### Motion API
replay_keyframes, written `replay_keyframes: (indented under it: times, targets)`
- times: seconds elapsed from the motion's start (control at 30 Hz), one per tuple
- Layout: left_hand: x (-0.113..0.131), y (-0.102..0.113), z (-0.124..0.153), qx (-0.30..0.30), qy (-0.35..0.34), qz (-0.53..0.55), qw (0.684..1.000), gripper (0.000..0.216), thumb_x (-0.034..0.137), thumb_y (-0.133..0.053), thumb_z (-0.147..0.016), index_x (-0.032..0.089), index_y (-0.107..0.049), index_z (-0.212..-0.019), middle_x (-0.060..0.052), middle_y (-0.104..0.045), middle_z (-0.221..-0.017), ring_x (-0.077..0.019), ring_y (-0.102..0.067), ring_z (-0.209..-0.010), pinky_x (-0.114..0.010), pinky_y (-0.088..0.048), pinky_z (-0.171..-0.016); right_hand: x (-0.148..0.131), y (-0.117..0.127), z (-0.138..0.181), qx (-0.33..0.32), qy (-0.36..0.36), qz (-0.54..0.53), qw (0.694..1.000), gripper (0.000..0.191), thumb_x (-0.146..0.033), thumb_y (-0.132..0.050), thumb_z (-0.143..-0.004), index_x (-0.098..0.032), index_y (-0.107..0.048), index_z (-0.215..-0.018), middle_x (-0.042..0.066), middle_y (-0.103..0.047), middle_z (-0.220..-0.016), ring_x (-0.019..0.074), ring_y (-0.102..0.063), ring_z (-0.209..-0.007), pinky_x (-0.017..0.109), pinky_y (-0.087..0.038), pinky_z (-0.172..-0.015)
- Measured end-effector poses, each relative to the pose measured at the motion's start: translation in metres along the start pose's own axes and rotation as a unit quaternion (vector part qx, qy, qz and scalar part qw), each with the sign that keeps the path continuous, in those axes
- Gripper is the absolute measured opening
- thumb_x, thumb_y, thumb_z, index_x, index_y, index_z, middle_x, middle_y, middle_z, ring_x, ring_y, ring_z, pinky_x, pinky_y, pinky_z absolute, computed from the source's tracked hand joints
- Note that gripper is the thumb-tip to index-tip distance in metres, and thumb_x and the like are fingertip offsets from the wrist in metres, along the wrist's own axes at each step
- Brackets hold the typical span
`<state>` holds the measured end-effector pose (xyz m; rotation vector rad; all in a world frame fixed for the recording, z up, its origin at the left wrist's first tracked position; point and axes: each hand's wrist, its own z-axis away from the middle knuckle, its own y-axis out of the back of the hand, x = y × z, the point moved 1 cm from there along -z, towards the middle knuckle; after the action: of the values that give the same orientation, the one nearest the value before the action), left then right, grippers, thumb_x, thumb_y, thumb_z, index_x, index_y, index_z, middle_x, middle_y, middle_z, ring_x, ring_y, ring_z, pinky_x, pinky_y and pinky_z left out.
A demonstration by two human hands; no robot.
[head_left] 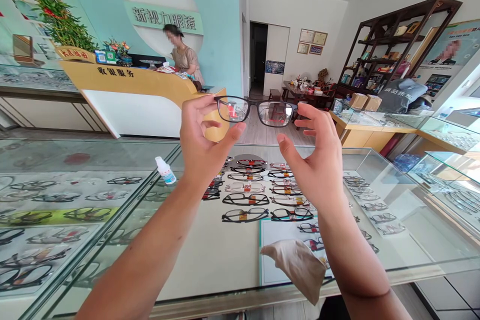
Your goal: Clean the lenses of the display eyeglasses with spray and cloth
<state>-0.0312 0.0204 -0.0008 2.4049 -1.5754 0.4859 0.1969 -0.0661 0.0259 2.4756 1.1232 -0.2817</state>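
Note:
A pair of black-framed eyeglasses (253, 103) is held up in front of me, above the glass display case, lenses facing forward. At the left end of the frame, my left hand (204, 135) grips it with the fingertips, the thumb below the left lens. My right hand (315, 152) has its fingertips at the opposite end, with its thumb lower and apart from the lens. The temples are mostly hidden by my fingers. Under my right forearm a beige cloth (296, 265) lies on the glass top. A small white spray bottle with a blue label (165, 171) stands left of my left wrist.
Rows of eyeglasses (245, 200) lie inside the display case (217, 260). Another glass case (75, 155) adjoins on the left. Beyond are a yellow-and-white counter (138, 105) with a person (187, 60) behind it, a dark shelf (390, 40) and cardboard boxes (365, 102).

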Motion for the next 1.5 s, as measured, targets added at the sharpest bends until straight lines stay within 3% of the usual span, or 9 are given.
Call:
replay_keyframes:
  times: [0.4,0.67,0.97,1.13,1.37,1.5]
  targets:
    - [0.003,-0.002,0.003,0.012,-0.024,-0.02,0.999,0.071,0.054,-0.093,-0.087,0.042,-0.054,-0.145,-0.007,-0.065,-0.153,-0.0336,-0.068,-0.139,-0.049,-0.066,-0.088,0.001,-0.002,-0.001,-0.008,-0.022,-0.004,1.0,0.047,-0.033,-0.073,-0.099,-0.032,-0.058,-0.144,0.011,-0.071,-0.14,0.0303,-0.075,-0.119,0.053,-0.066,-0.095]
    - [0.018,-0.007,0.01,0.063,-0.102,-0.05,0.992,0.079,0.048,-0.1,-0.079,0.039,-0.056,-0.144,-0.01,-0.058,-0.149,-0.0372,-0.058,-0.143,-0.053,-0.061,-0.097,0.015,-0.009,-0.003,0.002,-0.071,-0.044,0.996,0.04,-0.043,-0.071,-0.101,-0.03,-0.061,-0.138,0.011,-0.076,-0.14,0.0304,-0.076,-0.12,0.052,-0.064,-0.096]
    - [0.025,-0.006,0.012,0.076,-0.125,-0.094,0.985,0.089,0.053,-0.104,-0.072,0.037,-0.056,-0.144,-0.011,-0.059,-0.143,-0.0383,-0.06,-0.138,-0.053,-0.061,-0.092,0.021,-0.013,-0.003,0.004,-0.099,-0.092,0.991,0.038,-0.045,-0.072,-0.102,-0.028,-0.063,-0.135,0.012,-0.075,-0.14,0.0288,-0.077,-0.119,0.049,-0.064,-0.095]
    - [0.024,-0.007,0.012,0.083,-0.117,-0.105,0.984,0.088,0.057,-0.103,-0.071,0.036,-0.056,-0.143,-0.012,-0.06,-0.143,-0.0387,-0.061,-0.138,-0.052,-0.062,-0.088,0.02,-0.013,-0.003,0.003,-0.1,-0.091,0.991,0.038,-0.044,-0.072,-0.102,-0.028,-0.063,-0.135,0.012,-0.075,-0.141,0.0287,-0.077,-0.119,0.049,-0.063,-0.096]
    - [0.022,-0.008,0.011,0.074,-0.116,-0.074,0.988,0.085,0.05,-0.103,-0.074,0.039,-0.056,-0.144,-0.01,-0.06,-0.146,-0.0369,-0.06,-0.14,-0.052,-0.062,-0.092,0.019,-0.012,-0.003,0.008,-0.099,-0.09,0.991,0.038,-0.043,-0.072,-0.102,-0.028,-0.062,-0.135,0.011,-0.075,-0.141,0.0283,-0.077,-0.119,0.05,-0.063,-0.098]
    - [0.015,-0.007,0.009,0.05,-0.063,-0.045,0.996,0.076,0.052,-0.096,-0.083,0.041,-0.054,-0.146,-0.009,-0.06,-0.152,-0.0357,-0.062,-0.142,-0.053,-0.064,-0.093,0.014,-0.011,-0.002,0.018,-0.073,-0.082,0.994,0.037,-0.038,-0.069,-0.103,-0.03,-0.062,-0.138,0.011,-0.073,-0.143,0.0278,-0.076,-0.119,0.051,-0.063,-0.099]
